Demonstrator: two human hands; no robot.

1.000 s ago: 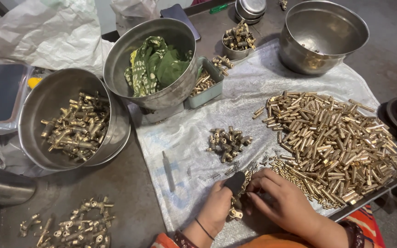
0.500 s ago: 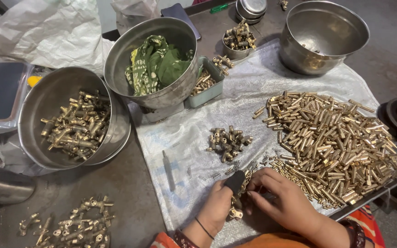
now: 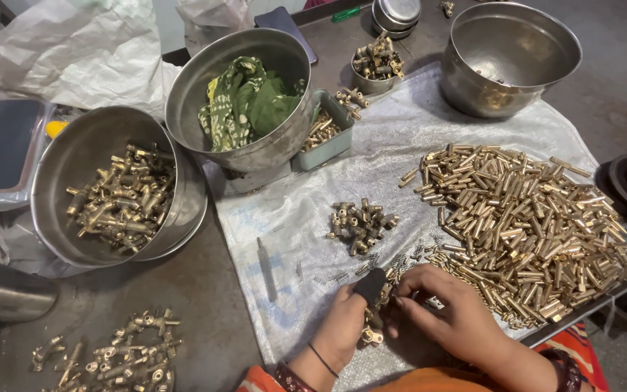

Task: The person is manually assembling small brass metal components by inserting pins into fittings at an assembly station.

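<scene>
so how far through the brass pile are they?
Done: a bowl at left holds assembled brass fittings, more lie on the table. In hand: left hand and right hand meet over one small fitting. Left: the big heap of brass tubes and a small cluster.

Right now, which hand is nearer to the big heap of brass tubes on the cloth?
Right. The right hand lies against the near-left edge of the heap of brass tubes, fingertips among its strays. The left hand sits farther left, with the right hand between it and the heap.
</scene>
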